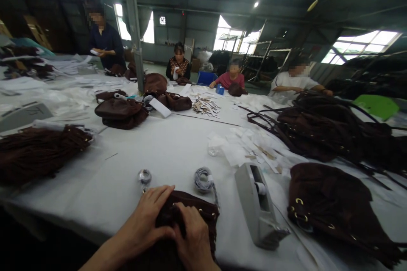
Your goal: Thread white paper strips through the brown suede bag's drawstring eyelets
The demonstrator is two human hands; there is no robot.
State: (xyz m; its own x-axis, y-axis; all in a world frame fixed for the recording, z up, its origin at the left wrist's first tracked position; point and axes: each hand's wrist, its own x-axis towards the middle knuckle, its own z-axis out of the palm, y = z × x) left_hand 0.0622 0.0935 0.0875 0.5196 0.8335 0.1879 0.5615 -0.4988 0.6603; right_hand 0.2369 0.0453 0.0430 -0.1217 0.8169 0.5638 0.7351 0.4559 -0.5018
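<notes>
A dark brown bag (pixel 208 216) with small metal eyelets lies at the table's near edge, under both my hands. My left hand (pixel 148 216) rests over its left side, with the fingers long across the top and the thumb reaching in, gripping the material between them. On the other side my right hand (pixel 195 233) is closed with bent fingers on a fold of the same bag. The fold itself is mostly hidden by my hands. Just beyond the bag sit a coiled grey strap (pixel 204 179) and a smaller wrapped coil (pixel 144 176).
A grey tape dispenser (pixel 254 207) stands right of the bag, beside another brown bag (pixel 327 207). Strapped bags (pixel 333 127) pile up behind. Brown fringed pieces (pixel 41 148) lie left, more bags (pixel 121 112) farther back. Several people work around the white table (pixel 152 148).
</notes>
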